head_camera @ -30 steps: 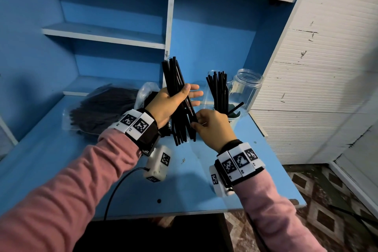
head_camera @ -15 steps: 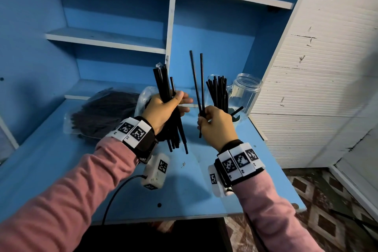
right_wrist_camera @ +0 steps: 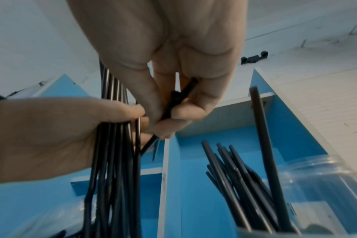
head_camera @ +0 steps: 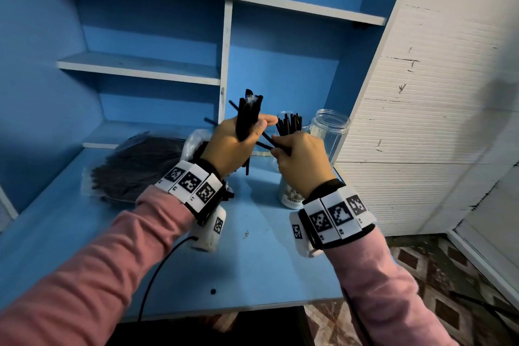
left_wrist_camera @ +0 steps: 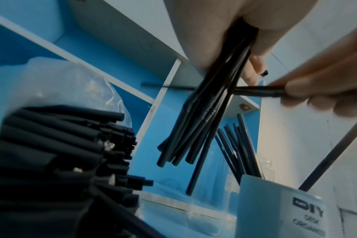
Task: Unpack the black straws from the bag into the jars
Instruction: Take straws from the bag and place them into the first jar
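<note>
Both forearms in pink sleeves raised over the blue painted surface, wrists bent up, hands meeting in front of the shelves. Left hand wrapped tight round an upright bunch of thin black plastic straws, thumb across the front, lower ends sticking out below the fist. Right hand just beside it, fingers curled, pinching a couple of single black straws that cross behind the bunch, almost level. Hard to count them exactly. Right behind the right hand, a clear plastic jar with a white label already stuffed with more black straws standing up. Second clear plastic jar further back by the white slatted door. Clear plastic bag full of black straws lying flat on the surface, left of the hands.
</note>
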